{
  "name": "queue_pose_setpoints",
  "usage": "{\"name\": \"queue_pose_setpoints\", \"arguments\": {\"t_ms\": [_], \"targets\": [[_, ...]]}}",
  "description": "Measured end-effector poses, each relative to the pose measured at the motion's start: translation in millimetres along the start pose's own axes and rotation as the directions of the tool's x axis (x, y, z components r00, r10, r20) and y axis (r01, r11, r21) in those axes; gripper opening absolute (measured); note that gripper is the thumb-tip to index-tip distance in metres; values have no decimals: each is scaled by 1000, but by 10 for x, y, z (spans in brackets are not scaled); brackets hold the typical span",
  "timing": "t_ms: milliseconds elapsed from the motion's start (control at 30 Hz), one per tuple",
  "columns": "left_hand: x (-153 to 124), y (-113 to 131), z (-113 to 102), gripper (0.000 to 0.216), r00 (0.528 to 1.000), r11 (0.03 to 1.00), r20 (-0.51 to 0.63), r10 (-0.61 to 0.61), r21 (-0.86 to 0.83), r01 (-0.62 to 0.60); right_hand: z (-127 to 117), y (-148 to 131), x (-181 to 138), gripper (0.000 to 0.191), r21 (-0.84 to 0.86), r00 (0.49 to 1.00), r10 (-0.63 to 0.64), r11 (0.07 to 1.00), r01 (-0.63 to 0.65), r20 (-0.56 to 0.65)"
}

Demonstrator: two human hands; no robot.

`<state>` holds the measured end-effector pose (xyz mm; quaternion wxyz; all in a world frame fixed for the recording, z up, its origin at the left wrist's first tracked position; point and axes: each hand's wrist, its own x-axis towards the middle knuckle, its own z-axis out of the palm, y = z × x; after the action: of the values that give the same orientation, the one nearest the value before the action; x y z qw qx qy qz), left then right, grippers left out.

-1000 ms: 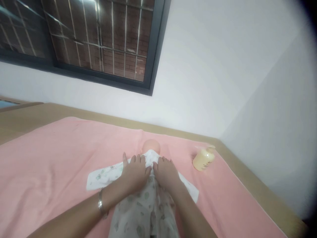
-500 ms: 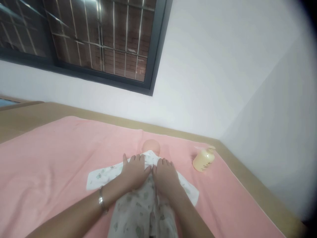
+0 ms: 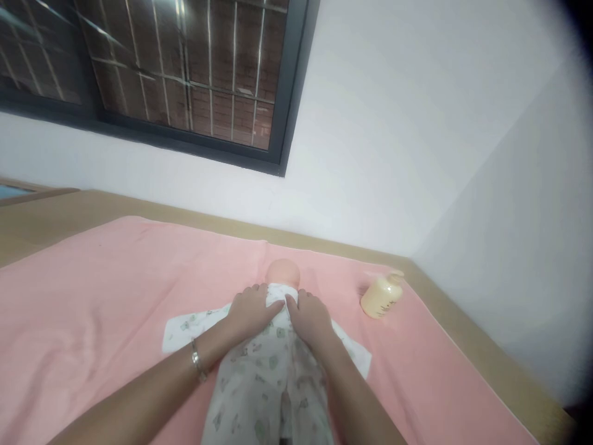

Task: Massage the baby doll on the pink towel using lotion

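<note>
A baby doll [image 3: 283,272] with a smooth bald head lies on a pink blanket, its head pointing away from me. It wears a white garment [image 3: 259,364] with small green and grey prints, the sleeves spread out to both sides. My left hand [image 3: 252,312] is wrapped over the doll's upper left side, its thumb reaching in along the chest. My right hand [image 3: 311,318] wraps the other side in the same way. Both thumbs point to the middle below the collar, their tips close together. The fingertips bend over the shoulders and are partly hidden.
A pale yellow pump bottle [image 3: 382,295] stands tilted in view on the blanket [image 3: 115,272], to the right. Tan edging [image 3: 194,219] runs along the white wall behind. Above is a dark-framed window [image 3: 278,123] with bars.
Both hands have slid outward from the chest to the doll's sides, and the fingers now curl over the shoulders. More of the garment's collar shows. The bottle has stayed in place.
</note>
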<state>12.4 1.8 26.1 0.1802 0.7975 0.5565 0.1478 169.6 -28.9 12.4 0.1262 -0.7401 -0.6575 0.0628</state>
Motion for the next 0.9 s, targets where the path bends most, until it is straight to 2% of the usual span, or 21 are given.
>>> {"name": "queue_pose_setpoints", "arguments": {"t_ms": [200, 900], "targets": [[29, -63, 90, 40, 999, 1000, -38, 13, 0, -13, 41, 5, 24, 47, 26, 1000, 21, 999, -21, 1], [34, -64, 96, 39, 999, 1000, -36, 19, 3, -19, 21, 0, 14, 46, 46, 1000, 24, 999, -24, 0]]}}
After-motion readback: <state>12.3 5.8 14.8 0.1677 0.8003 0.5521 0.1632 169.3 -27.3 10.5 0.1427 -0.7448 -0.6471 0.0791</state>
